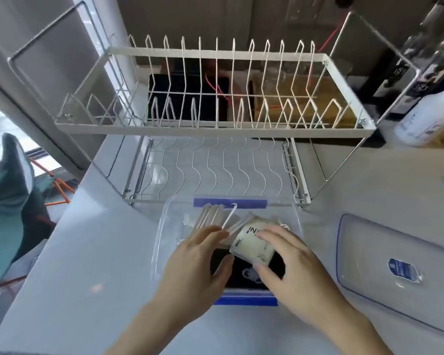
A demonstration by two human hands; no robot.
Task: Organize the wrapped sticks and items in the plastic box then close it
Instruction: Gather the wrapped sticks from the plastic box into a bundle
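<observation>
Our right hand [290, 262] grips a cream packet [251, 245]; left hand [198, 260], fingers spread, touches wrapped sticks [213, 219] inside plastic box [164, 226]; lid [395, 267] alongside.

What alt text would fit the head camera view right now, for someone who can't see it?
Two bare hands reach into an open clear plastic box on a white counter: the right hand grips a cream packet, the left hand touches wrapped sticks. The box's lid lies to the right, and an empty wire dish rack stands behind.
</observation>
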